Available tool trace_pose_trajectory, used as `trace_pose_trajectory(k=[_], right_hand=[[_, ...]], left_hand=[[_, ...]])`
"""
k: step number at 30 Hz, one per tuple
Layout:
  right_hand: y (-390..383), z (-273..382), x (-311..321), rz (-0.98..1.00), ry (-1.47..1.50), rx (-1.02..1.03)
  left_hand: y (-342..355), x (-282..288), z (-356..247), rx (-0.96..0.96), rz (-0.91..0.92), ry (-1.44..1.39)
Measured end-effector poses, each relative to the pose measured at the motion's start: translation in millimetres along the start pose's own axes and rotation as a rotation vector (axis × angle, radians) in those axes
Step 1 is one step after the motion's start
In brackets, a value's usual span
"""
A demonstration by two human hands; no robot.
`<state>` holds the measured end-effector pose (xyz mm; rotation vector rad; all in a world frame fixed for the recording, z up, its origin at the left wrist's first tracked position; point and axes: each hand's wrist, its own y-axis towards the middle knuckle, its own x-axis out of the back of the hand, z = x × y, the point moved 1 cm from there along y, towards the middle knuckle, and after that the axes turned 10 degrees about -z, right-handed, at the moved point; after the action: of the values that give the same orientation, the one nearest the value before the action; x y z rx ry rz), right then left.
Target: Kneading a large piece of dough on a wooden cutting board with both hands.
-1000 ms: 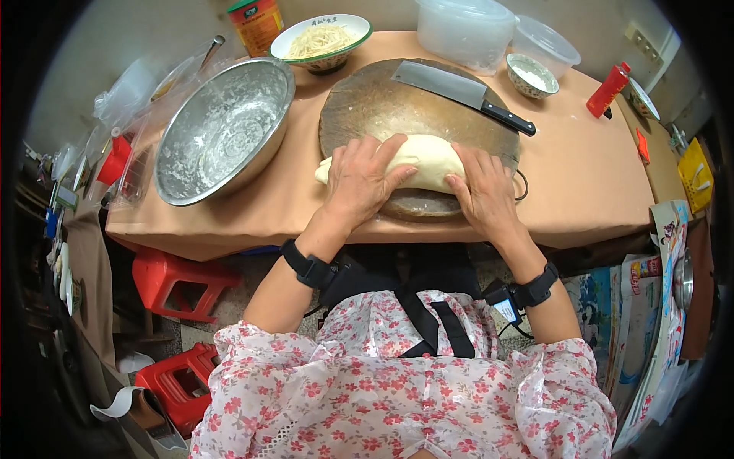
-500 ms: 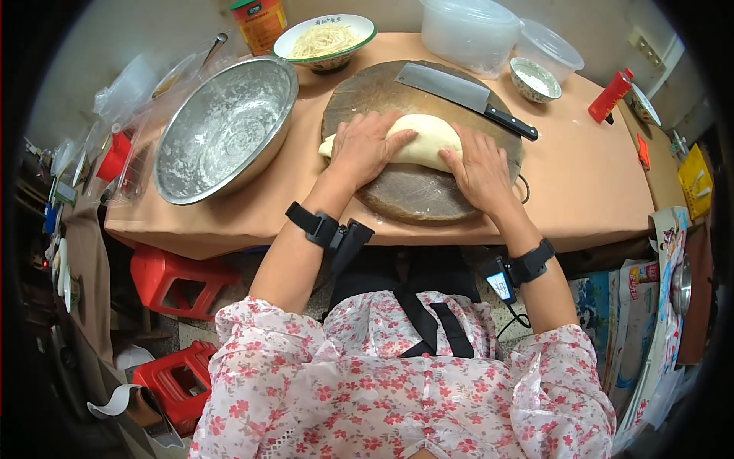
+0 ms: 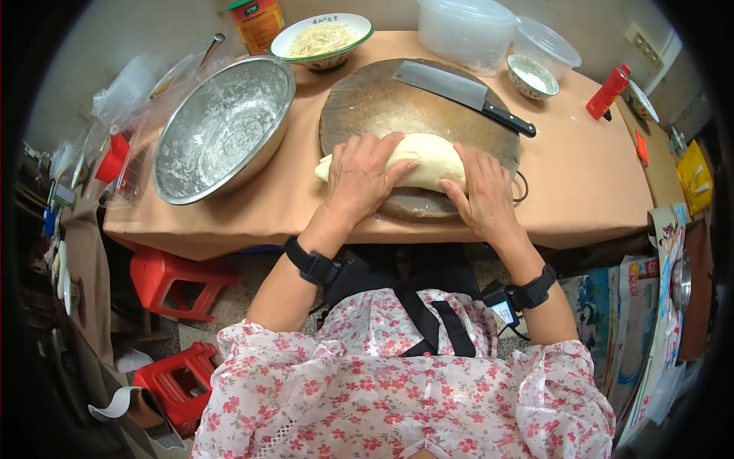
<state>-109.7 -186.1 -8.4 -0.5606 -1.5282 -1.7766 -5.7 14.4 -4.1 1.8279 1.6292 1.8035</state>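
A thick roll of pale dough (image 3: pixel 426 159) lies crosswise on the round wooden chopping board (image 3: pixel 359 107). My left hand (image 3: pixel 363 172) is curved over its left part, with a narrow end of dough poking out past the fingers. Around the right end my right hand (image 3: pixel 483 183) is wrapped, thumb on the near side. Both hands press on the dough. Behind it, a cleaver (image 3: pixel 451 88) with a black handle rests slantwise on the board, the handle reaching past the right edge.
Left of the board stands a big floury metal bowl (image 3: pixel 225 126). A bowl of pale shreds (image 3: pixel 321 40), plastic tubs (image 3: pixel 466 34), a small bowl of white powder (image 3: pixel 533 78) and a red bottle (image 3: pixel 609 93) line the back. Red stools (image 3: pixel 180 279) sit below at left.
Both hands have rolled the dough toward me, nearer the board's front edge. My forearms have drawn back slightly. The cleaver stays in place on the board.
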Motion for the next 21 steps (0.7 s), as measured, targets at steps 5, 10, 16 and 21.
trace_pose_trajectory(k=[5, 10, 16, 21], right_hand=[[3, -3, -4, -0.007, -0.016, 0.007], [7, -4, -8, -0.016, -0.005, 0.005], [8, -5, -7, 0.001, -0.024, -0.022], [4, -3, -4, -0.014, 0.008, 0.005]], left_hand=[[3, -5, 3, -0.01, -0.049, -0.014], [15, -10, 14, -0.012, -0.018, -0.057], [14, -11, 11, 0.017, -0.005, -0.069], [8, -7, 6, -0.017, -0.047, -0.042]])
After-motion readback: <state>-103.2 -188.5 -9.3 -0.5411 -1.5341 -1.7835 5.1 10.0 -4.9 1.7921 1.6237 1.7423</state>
